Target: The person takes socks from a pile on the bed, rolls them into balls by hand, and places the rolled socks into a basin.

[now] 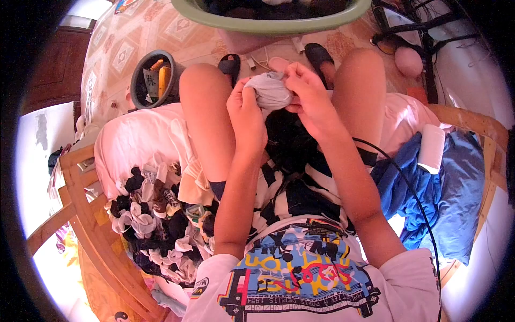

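Between my knees, a bunched light grey sock point(271, 91) is held up in both hands. My left hand point(247, 112) grips its left side, with the thumb pressed on top. On the opposite side, my right hand point(308, 96) pinches the sock's edge with thumb and fingers. Beside my left thigh lies a heap of balled and loose socks point(179, 241) in black, white, grey and brown. A large green-rimmed tub point(279, 25) with dark cloth inside stands ahead of my hands.
A grey bin point(171, 86) holding wrappers stands left of my knee. Dark slippers point(229, 67) are on my feet on the patterned floor. Right of me lie blue cloth point(413, 182) and a white roll point(431, 149). A black cable point(410, 185) runs past my right arm. Wooden rails point(80, 214) flank the seat.
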### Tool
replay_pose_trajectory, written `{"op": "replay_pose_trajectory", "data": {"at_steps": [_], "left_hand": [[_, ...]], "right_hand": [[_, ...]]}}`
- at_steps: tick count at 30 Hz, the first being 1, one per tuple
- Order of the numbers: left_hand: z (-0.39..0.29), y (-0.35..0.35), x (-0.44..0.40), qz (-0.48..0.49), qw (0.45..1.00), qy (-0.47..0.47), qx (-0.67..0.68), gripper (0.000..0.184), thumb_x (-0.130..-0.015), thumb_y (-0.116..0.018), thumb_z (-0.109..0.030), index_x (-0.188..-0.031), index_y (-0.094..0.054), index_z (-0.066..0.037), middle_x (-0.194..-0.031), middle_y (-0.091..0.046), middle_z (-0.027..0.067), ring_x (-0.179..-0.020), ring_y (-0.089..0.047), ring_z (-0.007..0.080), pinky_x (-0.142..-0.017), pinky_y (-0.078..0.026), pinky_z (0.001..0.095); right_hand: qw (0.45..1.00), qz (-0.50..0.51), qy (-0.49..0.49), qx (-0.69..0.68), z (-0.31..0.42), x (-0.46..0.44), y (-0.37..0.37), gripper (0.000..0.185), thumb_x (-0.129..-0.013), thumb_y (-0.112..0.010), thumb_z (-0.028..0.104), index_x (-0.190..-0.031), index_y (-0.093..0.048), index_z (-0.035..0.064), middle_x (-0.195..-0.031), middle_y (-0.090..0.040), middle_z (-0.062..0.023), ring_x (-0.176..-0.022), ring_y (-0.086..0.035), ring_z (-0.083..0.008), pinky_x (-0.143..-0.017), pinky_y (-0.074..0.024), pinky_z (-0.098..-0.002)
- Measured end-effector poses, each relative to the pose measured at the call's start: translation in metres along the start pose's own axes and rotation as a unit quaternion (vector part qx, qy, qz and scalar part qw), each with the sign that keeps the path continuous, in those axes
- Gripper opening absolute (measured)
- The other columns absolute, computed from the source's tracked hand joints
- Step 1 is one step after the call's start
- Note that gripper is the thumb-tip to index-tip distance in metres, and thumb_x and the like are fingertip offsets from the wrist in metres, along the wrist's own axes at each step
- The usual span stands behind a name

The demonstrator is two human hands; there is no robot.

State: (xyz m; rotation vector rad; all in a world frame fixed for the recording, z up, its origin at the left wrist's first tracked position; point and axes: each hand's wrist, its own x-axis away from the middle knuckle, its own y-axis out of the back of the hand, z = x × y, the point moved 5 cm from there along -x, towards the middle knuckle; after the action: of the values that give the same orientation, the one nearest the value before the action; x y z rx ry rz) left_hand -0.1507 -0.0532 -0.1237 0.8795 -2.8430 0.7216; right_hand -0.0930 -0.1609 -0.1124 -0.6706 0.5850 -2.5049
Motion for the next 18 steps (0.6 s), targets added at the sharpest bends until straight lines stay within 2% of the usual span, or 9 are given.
{"op": "replay_pose_trajectory", "data": {"at_steps": [3, 5, 6, 8, 9, 11, 14, 16, 18], "left_hand": [[0.008, -0.002, 0.001, -0.007, 0.995, 0.055, 0.079, 0.025, -0.1, -0.038, -0.012, -0.105, -0.058, 0.002, -0.095, -0.065, 0.0082, -0.084, -0.064, 0.0164, -0.077, -0.052, 0.0295], [0.013, -0.001, 0.0, -0.012, 0.99, 0.082, 0.111, 0.024, -0.1, -0.038, -0.012, -0.102, -0.058, 0.001, -0.095, -0.065, 0.0088, -0.083, -0.064, 0.0166, -0.078, -0.053, 0.0311], [0.016, -0.001, -0.001, -0.006, 0.986, 0.105, 0.127, 0.025, -0.101, -0.037, -0.014, -0.102, -0.058, 0.001, -0.097, -0.065, 0.0092, -0.087, -0.064, 0.0173, -0.08, -0.052, 0.0317], [0.019, 0.001, -0.002, -0.001, 0.981, 0.127, 0.144, 0.027, -0.101, -0.036, -0.016, -0.103, -0.058, 0.0, -0.099, -0.065, 0.0095, -0.09, -0.063, 0.018, -0.083, -0.051, 0.0322], [0.021, 0.002, -0.002, -0.005, 0.976, 0.148, 0.161, 0.027, -0.101, -0.036, -0.016, -0.103, -0.058, 0.0, -0.1, -0.064, 0.0096, -0.092, -0.063, 0.0191, -0.084, -0.051, 0.0337], [0.022, 0.001, -0.001, -0.008, 0.969, 0.169, 0.177, 0.027, -0.1, -0.036, -0.017, -0.104, -0.057, -0.001, -0.101, -0.064, 0.0096, -0.094, -0.063, 0.0202, -0.085, -0.05, 0.0352], [0.016, -0.004, 0.002, 0.012, 0.959, 0.172, 0.224, 0.025, -0.098, -0.038, -0.019, -0.103, -0.057, -0.003, -0.1, -0.063, 0.009, -0.095, -0.062, 0.0217, -0.087, -0.049, 0.0377], [0.016, -0.003, 0.0, 0.017, 0.956, 0.173, 0.234, 0.022, -0.095, -0.041, -0.018, -0.109, -0.053, -0.007, -0.101, -0.06, 0.0065, -0.098, -0.06, 0.0245, -0.089, -0.049, 0.0446], [0.01, -0.005, 0.004, 0.017, 0.951, 0.192, 0.244, 0.021, -0.093, -0.043, -0.018, -0.108, -0.053, -0.006, -0.099, -0.06, 0.0061, -0.097, -0.06, 0.0239, -0.089, -0.049, 0.044]], "right_hand": [[0.999, -0.044, 0.011, 0.016, -0.009, -0.008, 0.01, 0.012, -0.093, -0.052, 0.013, -0.083, -0.046, 0.015, -0.073, -0.05, 0.0077, -0.058, -0.047, -0.0006, -0.046, -0.0298, -0.014], [0.998, -0.05, 0.032, 0.031, -0.012, -0.011, 0.015, 0.007, -0.093, -0.051, 0.015, -0.088, -0.056, 0.0132, -0.077, -0.055, 0.0063, -0.062, -0.052, -0.0019, -0.046, -0.0328, -0.015], [0.998, -0.05, 0.032, 0.031, -0.011, -0.011, 0.015, 0.007, -0.093, -0.051, 0.015, -0.088, -0.056, 0.0132, -0.077, -0.055, 0.0063, -0.062, -0.052, -0.0019, -0.046, -0.0328, -0.015], [0.999, -0.045, -0.016, -0.019, -0.014, -0.011, 0.014, 0.02, -0.093, -0.051, 0.02, -0.104, -0.065, 0.0125, -0.081, -0.06, 0.0038, -0.062, -0.053, -0.0037, -0.048, -0.0372, -0.0175], [0.999, -0.046, -0.016, -0.018, -0.014, -0.011, 0.015, 0.02, -0.093, -0.051, 0.02, -0.104, -0.065, 0.0125, -0.081, -0.06, 0.0038, -0.062, -0.053, -0.0037, -0.048, -0.0372, -0.0175], [0.992, -0.07, -0.097, -0.047, -0.023, -0.012, 0.022, 0.033, -0.092, -0.053, 0.025, -0.12, -0.064, 0.0119, -0.089, -0.066, 0.0001, -0.066, -0.058, -0.007, -0.052, -0.0414, -0.0194], [0.989, -0.076, -0.106, -0.069, -0.032, -0.02, 0.029, 0.035, -0.091, -0.056, 0.029, -0.119, -0.064, 0.0101, -0.094, -0.068, -0.0017, -0.074, -0.062, -0.0096, -0.059, -0.045, -0.0208], [0.99, -0.084, -0.095, -0.053, -0.029, -0.017, 0.024, 0.035, -0.091, -0.056, 0.029, -0.12, -0.064, 0.0089, -0.099, -0.068, -0.002, -0.078, -0.063, -0.0096, -0.062, -0.0459, -0.0209], [0.992, -0.09, -0.085, -0.037, -0.029, -0.016, 0.022, 0.036, -0.092, -0.056, 0.028, -0.12, -0.064, 0.0078, -0.103, -0.069, -0.0022, -0.083, -0.063, -0.0096, -0.066, -0.0468, -0.021]]}}
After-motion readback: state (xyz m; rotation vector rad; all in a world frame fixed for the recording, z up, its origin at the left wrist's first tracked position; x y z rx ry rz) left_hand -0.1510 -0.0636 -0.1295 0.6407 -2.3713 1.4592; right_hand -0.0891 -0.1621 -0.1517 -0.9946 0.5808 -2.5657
